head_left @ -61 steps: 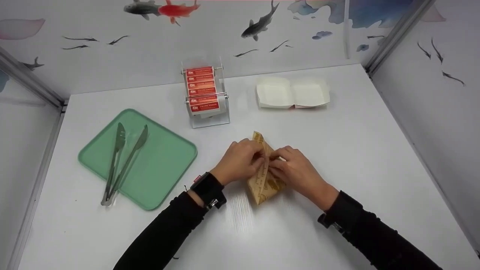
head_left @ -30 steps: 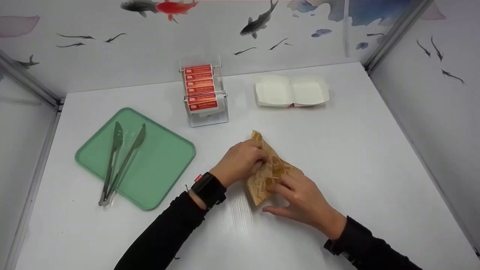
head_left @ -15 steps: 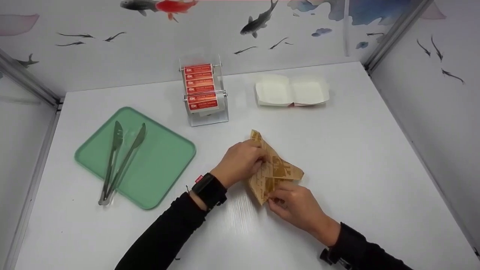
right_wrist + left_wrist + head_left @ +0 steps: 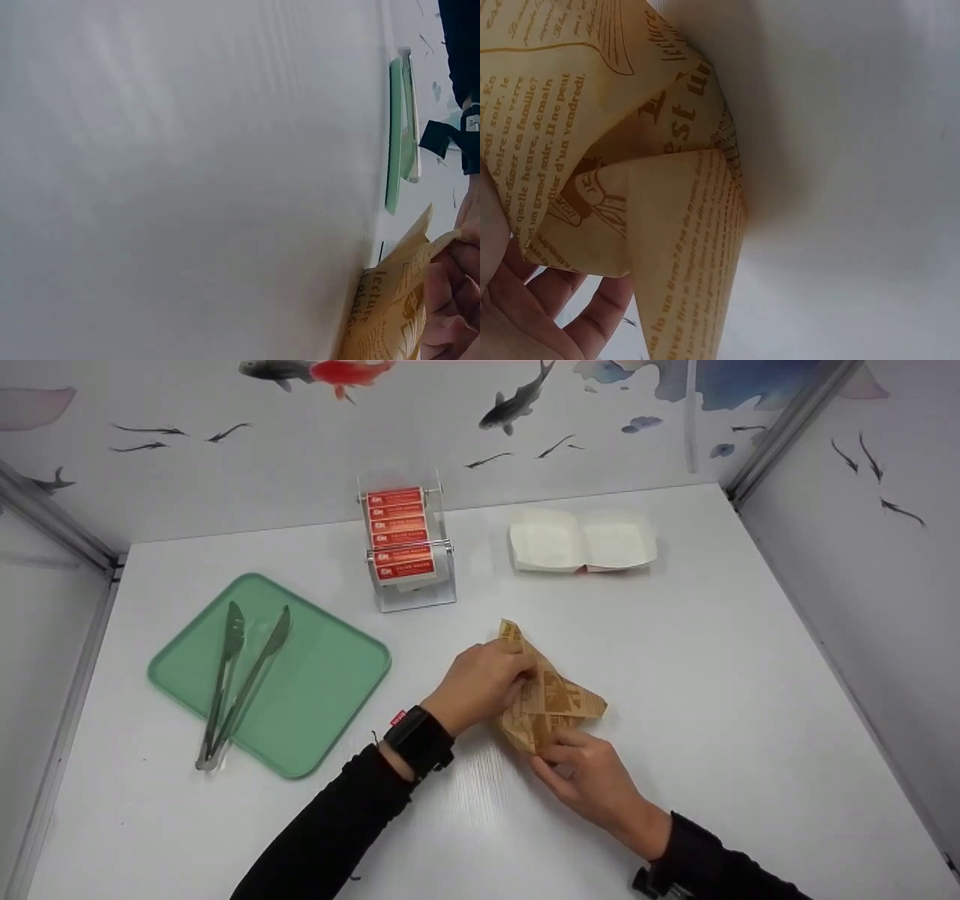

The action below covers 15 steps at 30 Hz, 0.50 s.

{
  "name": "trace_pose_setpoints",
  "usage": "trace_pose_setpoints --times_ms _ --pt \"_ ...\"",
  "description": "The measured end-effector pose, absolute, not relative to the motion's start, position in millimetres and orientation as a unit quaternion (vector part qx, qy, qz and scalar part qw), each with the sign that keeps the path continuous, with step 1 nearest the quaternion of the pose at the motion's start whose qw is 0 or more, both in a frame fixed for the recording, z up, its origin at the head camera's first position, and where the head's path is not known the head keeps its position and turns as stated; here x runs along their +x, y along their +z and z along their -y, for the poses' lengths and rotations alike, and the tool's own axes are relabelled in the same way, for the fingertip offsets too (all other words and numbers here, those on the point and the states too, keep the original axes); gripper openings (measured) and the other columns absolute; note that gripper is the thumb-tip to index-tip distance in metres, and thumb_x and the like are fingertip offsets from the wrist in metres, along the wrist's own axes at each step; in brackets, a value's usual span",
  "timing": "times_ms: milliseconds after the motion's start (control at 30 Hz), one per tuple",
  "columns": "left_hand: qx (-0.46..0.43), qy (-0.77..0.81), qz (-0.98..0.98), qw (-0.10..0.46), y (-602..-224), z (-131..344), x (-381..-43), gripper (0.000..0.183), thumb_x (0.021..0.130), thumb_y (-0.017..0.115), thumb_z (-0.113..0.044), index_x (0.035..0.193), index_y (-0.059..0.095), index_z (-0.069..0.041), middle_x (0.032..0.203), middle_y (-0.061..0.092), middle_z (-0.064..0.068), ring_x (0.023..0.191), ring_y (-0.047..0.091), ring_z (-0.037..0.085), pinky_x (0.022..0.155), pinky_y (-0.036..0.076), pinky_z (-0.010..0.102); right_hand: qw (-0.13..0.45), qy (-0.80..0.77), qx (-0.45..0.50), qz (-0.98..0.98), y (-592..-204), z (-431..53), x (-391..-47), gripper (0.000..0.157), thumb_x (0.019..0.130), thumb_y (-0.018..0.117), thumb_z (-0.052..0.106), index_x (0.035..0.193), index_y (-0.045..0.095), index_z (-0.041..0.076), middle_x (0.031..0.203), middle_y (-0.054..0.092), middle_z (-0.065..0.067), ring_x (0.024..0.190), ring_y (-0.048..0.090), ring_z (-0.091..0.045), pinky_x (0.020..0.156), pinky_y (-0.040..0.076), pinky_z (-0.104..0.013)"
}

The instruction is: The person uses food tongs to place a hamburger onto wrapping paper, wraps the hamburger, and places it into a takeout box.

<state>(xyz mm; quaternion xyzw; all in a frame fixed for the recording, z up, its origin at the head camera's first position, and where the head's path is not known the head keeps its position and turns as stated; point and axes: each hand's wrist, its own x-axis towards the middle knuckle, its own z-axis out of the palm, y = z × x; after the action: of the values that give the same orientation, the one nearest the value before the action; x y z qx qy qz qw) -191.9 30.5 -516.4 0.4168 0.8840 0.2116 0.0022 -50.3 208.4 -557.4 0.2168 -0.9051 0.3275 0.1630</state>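
A parcel in brown printed wrapping paper [image 4: 555,690] sits on the white table in the head view, with loose pointed flaps at its far and right ends. My left hand [image 4: 484,679] pinches the gathered fold along its top left side. At its near end, my right hand [image 4: 585,772] pinches the paper's edge between thumb and fingers. Close up in the left wrist view, the wrapping paper [image 4: 682,217] shows overlapping folds and printed French words. Its near-end folds [image 4: 386,307] rise from the table at the lower right of the right wrist view. Whatever the paper wraps is hidden.
To the left, a green tray [image 4: 322,697] bears metal tongs [image 4: 225,682] whose joined end overhangs its near edge. A roll of red labels [image 4: 397,529] stands in a clear dispenser at the back. Right of that, a white paper box [image 4: 581,544] lies unfolded.
My right hand has let go of the top fold and moved down to the parcel's near corner, which is now folded in. A flap has spread out rightward. The left hand stays on the fold.
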Motion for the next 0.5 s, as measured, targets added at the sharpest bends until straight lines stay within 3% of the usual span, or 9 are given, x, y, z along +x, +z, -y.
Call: trace_pose_setpoints --times_ms 133,267,333,400,500 --pt "0.403 0.219 -0.889 0.007 -517 -31 -192 0.011 0.101 0.072 -0.011 0.106 0.080 -0.015 0.105 0.077 0.000 0.104 0.073 0.020 0.083 0.062 0.039 0.025 0.413 0.126 0.901 -551 -209 -50 0.023 0.096 0.080 0.013 0.074 0.079 0.012 0.081 0.070 0.008 0.070 0.060 0.000 0.058 0.051 -0.018" --pt "0.394 0.221 -0.892 0.005 -518 -31 -191 0.009 0.101 0.072 -0.011 0.104 0.080 -0.015 0.103 0.077 0.000 0.103 0.072 0.020 0.081 0.061 0.040 -0.099 0.450 0.081 0.884 -542 -214 -55 0.018 0.097 0.077 0.016 0.081 0.081 0.010 0.079 0.076 0.004 0.068 0.066 0.001 0.058 0.054 -0.020" --pt "0.393 0.220 -0.893 0.005 -518 -31 -191 0.009 0.101 0.072 -0.012 0.104 0.079 -0.015 0.103 0.077 0.000 0.102 0.072 0.020 0.081 0.060 0.041 -0.136 0.458 0.067 0.876 -534 -218 -58 0.023 0.098 0.077 0.025 0.082 0.083 0.010 0.074 0.077 0.004 0.064 0.069 -0.005 0.057 0.054 -0.021" --pt "0.393 0.219 -0.893 0.005 -518 -31 -191 0.009 0.102 0.071 -0.012 0.104 0.079 -0.016 0.103 0.077 0.000 0.102 0.072 0.020 0.080 0.060 0.041 -0.130 0.466 0.062 0.873 -524 -222 -61 0.031 0.100 0.077 0.033 0.081 0.083 0.010 0.068 0.076 0.006 0.059 0.071 -0.012 0.054 0.053 -0.022" --pt "0.395 0.218 -0.893 0.002 -518 -32 -191 0.009 0.103 0.071 -0.013 0.106 0.079 -0.016 0.104 0.077 0.000 0.103 0.072 0.020 0.080 0.060 0.040 -0.026 0.454 0.082 0.887 -509 -225 -69 0.029 0.101 0.077 0.033 0.082 0.083 0.012 0.071 0.074 0.008 0.061 0.072 -0.014 0.054 0.056 -0.025"
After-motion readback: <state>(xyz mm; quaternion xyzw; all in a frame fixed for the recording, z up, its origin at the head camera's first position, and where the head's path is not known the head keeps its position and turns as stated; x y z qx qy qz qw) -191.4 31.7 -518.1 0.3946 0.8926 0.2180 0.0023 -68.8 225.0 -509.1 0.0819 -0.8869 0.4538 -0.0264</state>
